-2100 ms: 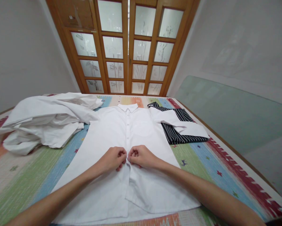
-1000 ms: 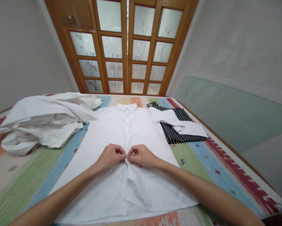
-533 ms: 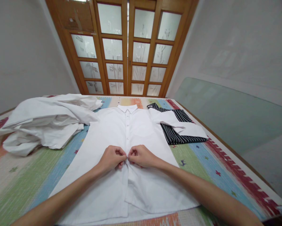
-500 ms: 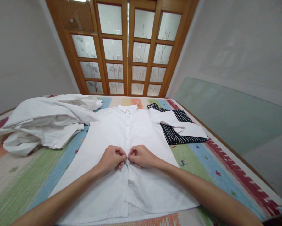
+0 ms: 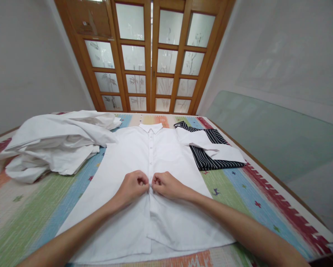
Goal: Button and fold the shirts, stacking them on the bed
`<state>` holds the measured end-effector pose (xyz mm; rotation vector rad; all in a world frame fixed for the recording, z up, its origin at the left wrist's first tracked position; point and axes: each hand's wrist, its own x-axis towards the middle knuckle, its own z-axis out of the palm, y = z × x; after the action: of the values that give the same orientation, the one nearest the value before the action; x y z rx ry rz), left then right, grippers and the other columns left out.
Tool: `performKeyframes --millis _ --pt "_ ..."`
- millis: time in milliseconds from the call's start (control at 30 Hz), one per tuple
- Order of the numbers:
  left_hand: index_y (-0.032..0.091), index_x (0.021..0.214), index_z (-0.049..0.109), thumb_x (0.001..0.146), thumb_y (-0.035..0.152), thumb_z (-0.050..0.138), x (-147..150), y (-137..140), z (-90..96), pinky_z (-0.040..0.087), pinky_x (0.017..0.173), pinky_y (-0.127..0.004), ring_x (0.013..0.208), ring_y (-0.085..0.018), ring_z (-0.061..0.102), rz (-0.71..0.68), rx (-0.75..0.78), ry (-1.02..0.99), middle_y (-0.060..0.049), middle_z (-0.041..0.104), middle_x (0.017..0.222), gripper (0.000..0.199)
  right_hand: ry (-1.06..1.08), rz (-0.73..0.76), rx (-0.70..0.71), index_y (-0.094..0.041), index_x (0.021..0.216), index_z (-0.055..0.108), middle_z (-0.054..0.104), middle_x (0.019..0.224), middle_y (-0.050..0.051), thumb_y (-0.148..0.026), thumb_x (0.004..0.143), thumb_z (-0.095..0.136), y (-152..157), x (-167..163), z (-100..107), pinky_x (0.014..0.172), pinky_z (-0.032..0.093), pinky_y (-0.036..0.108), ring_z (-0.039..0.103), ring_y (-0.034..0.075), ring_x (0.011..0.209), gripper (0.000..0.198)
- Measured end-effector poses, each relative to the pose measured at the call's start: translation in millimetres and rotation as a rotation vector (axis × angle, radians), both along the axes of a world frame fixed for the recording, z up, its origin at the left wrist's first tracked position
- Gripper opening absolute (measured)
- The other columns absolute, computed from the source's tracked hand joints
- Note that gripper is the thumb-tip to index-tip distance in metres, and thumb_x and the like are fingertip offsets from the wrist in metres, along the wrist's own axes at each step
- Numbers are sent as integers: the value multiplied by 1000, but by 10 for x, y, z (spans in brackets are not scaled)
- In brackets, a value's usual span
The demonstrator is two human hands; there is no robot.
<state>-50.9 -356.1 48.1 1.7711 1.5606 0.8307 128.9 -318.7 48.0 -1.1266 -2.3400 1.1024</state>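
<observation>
A white button-up shirt (image 5: 166, 155) lies spread front side up, its collar at the far end. Down its middle runs the button placket, fastened at the top and parted near the hem. My left hand (image 5: 134, 185) pinches the placket edge from the left, fingers curled. Facing it, my right hand (image 5: 166, 184) pinches the fabric on the right side of the placket. Their fingertips almost meet. Whatever button lies between them is too small to make out. The shirt's right-hand sleeve (image 5: 227, 152) rests across a folded black-and-white striped cloth (image 5: 201, 159).
A crumpled heap of white cloth (image 5: 57, 144) lies at the left. Everything rests on a colourful striped cover (image 5: 52, 200). Beyond the far edge stand wooden doors with glass panes (image 5: 137, 68). A pale green panel (image 5: 255, 122) borders the right side.
My hands stay at the same spot on the placket. The left hand's fingers have curled slightly tighter, and the fabric under them has shifted a little.
</observation>
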Motion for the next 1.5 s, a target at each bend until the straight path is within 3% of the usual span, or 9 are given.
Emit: performKeyframes --millis 133,233,400,567,800,1000,1133,1333,1500 --pt "19 71 67 68 24 62 -61 -9 -18 45 65 -26 69 -14 55 -55 108 49 -2 65 81 8 -20 -46 199 -14 90 69 64 64 -1 -12 80 61 -21 63 -92 58 34 21 54 11 58 13" --pt "20 82 69 75 25 58 -87 -54 -40 47 70 -27 73 -15 56 -124 124 54 -3 65 86 13 -45 28 317 -17 103 71 68 71 0 -17 84 62 -28 120 -140 61 35 22 56 12 62 21" --pt "20 83 70 79 19 53 -101 -129 -53 48 75 -29 81 -16 58 -198 101 107 -4 65 92 18 -209 118 432 -19 96 72 72 80 4 -27 92 56 -49 115 -114 64 35 24 62 15 70 18" --pt "20 84 68 80 19 54 -146 -225 -26 46 76 -30 82 -17 58 -241 85 177 -4 63 90 15 -420 209 510 -18 98 69 74 90 9 -33 97 51 -120 75 55 63 35 26 66 18 74 24" --pt "20 86 63 80 26 60 -158 -437 41 42 77 -31 83 -19 56 -324 -13 244 -2 61 88 10 -525 407 522 -16 89 71 74 84 9 -36 96 56 -284 110 265 60 35 25 66 17 71 26" --pt "20 86 61 80 31 65 -140 -563 55 40 75 -30 83 -19 53 -412 -39 307 -2 59 87 14 -537 534 503 -21 110 69 74 84 7 -37 97 53 -461 150 317 58 35 25 65 17 68 26" --pt "19 78 60 77 48 72 -127 -631 107 38 70 -27 78 -17 53 -464 -52 341 -2 60 83 32 -498 633 494 -23 112 69 74 83 5 -40 97 53 -532 191 358 57 35 25 65 17 67 28" --pt "18 61 51 74 62 70 -197 -592 161 34 62 -25 65 -13 50 -713 -16 322 2 56 64 50 -479 785 495 -28 118 70 74 82 1 -35 97 56 -627 202 357 52 29 26 64 15 67 26" --pt "18 72 55 93 49 53 -232 -396 200 41 66 -26 70 -14 54 -558 186 373 -1 60 74 37 -462 897 359 -28 119 71 75 85 1 -39 95 58 -658 199 372 54 33 25 64 14 67 29"
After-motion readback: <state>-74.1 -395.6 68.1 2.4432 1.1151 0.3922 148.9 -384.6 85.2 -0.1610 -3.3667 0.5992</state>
